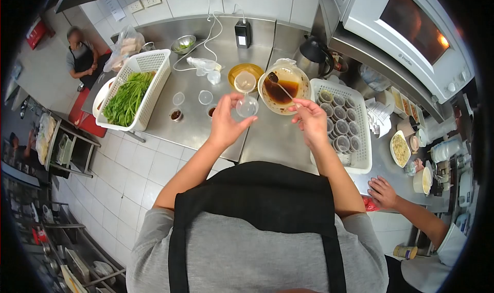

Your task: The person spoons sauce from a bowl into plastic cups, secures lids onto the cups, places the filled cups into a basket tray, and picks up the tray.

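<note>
My left hand (226, 120) holds a small clear plastic cup (247, 106) between thumb and fingers, just left of a bowl of dark brown sauce (277, 94). The fingers of my right hand (312, 122) pinch the thin handle of a spoon (285, 90), whose dark, sauce-coated end is over the bowl. Behind the cup, a clear container (245, 81) sits on a yellow dish (232, 75). A small cup with dark contents (176, 116) stands on the steel counter, and another is partly hidden by my left hand. Two clear round pieces, perhaps lids (205, 97), lie behind them.
At right, a white basket (366, 161) holds several small cups. A white basket of green leafy stalks (163, 69) stands at left. A microwave (360, 33) overhangs the back right. Another person's hand (383, 192) rests on the right counter; a second person (81, 58) is far left.
</note>
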{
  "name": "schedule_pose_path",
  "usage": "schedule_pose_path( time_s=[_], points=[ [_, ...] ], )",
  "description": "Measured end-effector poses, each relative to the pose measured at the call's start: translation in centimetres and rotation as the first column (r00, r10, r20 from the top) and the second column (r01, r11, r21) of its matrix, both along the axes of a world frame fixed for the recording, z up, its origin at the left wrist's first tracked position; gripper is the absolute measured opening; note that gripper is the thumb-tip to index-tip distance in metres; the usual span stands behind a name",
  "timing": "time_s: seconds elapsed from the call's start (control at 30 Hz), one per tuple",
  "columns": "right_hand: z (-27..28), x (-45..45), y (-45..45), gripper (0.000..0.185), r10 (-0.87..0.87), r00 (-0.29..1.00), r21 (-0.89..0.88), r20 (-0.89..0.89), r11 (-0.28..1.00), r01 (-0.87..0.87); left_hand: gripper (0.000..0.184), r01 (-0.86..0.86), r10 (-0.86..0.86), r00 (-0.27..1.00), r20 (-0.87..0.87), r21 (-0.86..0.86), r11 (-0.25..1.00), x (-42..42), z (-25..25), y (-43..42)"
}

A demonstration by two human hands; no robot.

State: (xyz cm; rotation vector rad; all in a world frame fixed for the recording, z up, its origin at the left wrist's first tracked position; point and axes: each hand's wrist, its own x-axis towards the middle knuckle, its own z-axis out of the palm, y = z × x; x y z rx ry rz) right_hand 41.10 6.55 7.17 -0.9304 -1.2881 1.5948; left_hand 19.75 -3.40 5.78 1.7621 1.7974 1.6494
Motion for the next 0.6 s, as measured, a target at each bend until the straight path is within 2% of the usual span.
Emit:
schedule_pose_path(
  time_s=[0.23,0.4,0.6],
  points=[
    [0.1,4.5,-0.8,0.016,-0.019,0.997,0.073,0.070,0.997,0.014,0.061,-0.021,0.025,0.998,-0.056,0.058,0.998,1.6,2.7,2.0],
    [-0.5,6.1,-0.7,0.015,-0.042,0.997,0.111,0.057,0.993,0.035,0.063,0.002,-0.002,1.000,-0.026,0.001,1.000,1.9,2.9,2.7],
    [2.7,7.2,-0.4,0.014,-0.018,1.000,0.150,0.008,0.988,0.016,0.065,-0.016,0.015,0.999,-0.048,-0.033,0.999,2.1,3.3,3.2]
  ],
)
